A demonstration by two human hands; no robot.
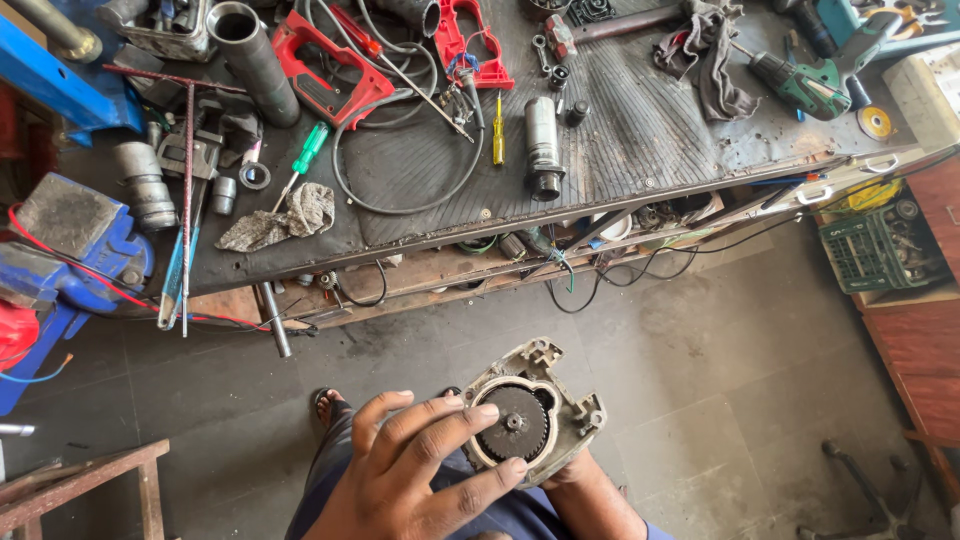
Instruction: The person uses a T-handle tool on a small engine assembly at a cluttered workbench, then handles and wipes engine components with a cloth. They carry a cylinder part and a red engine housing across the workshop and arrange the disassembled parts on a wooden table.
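I hold a grey metal gear housing (pixel 566 400) over my lap; a dark toothed gear (pixel 514 424) sits inside its round cavity. My left hand (pixel 415 470) reaches in from the left, its fingertips resting on the housing's rim and the edge of the gear. My right hand (pixel 578 472) grips the housing from underneath; mostly the wrist and forearm show, the fingers are hidden behind the casting.
A dark workbench (pixel 640 130) ahead carries red tool casings (pixel 325 75), a green-handled screwdriver (pixel 305 155), a yellow one (pixel 498 130), metal cylinders (pixel 541 145), cables, rags and a green drill (pixel 815 85). A blue vise (pixel 70 240) is at left, a green crate (pixel 880 245) at right, and a wooden stool (pixel 90 480) at lower left.
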